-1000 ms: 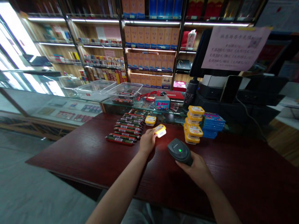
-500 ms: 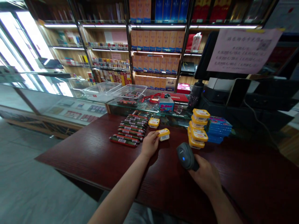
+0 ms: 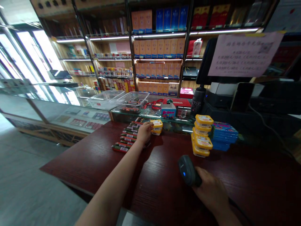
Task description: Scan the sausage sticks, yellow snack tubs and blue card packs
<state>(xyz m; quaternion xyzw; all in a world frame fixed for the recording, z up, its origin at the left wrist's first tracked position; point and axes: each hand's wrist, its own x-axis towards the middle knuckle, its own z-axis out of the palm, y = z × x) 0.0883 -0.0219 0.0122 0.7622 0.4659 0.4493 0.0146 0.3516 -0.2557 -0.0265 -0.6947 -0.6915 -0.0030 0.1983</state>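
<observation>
My left hand [image 3: 144, 132] grips a yellow-lidded plastic tub [image 3: 156, 124], which sits on top of another yellow tub [image 3: 156, 132] at the back of the desk. Under and beside that forearm lies a row of sausage-like sticks in dark green and red wrappers [image 3: 128, 138]. My right hand [image 3: 210, 188] is wrapped round the handle of a dark barcode scanner [image 3: 188, 171], whose blue light is lit. Beyond the scanner, several more yellow tubs [image 3: 202, 141] stand stacked, with a pile of blue packs [image 3: 222, 136] right behind them.
The brown desk [image 3: 160, 175] meets a glass counter carrying clear plastic bins [image 3: 107, 99] and a small blue-pink box [image 3: 168, 110]. A monitor with a pink paper sign [image 3: 244, 55] rises at the right. The scanner's cable [image 3: 237, 207] trails off to the lower right.
My left hand has moved the tub back and left, from the desk onto the other tub. The scanner in my right hand stays nearly in place, while the view has tilted up slightly.
</observation>
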